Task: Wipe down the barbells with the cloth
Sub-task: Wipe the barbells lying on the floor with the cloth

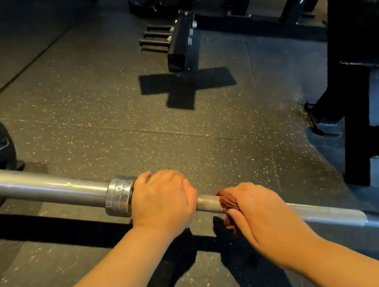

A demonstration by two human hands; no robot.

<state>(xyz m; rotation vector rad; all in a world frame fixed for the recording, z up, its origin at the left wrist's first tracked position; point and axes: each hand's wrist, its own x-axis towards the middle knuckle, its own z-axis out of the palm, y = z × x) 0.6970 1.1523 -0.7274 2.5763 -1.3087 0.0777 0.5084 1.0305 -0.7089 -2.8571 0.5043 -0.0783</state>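
Speckled gym floor (114, 112) below; left hand (162, 200) wrapped round barbell (209, 203) by collar (119, 195) to steady it, right hand (261, 218) clamps cloth (224, 197) w/ fingers round shaft to rub knurling.

Silver barbell (209, 203) is lying horizontal across the view, w/ smooth sleeve on the left, chunky collar mid-bar & knurled shaft running right. Reddish-brown cloth (225, 200) is sitting bunched round the shaft near the collar, w/ the right hand (263, 218) gripping it.
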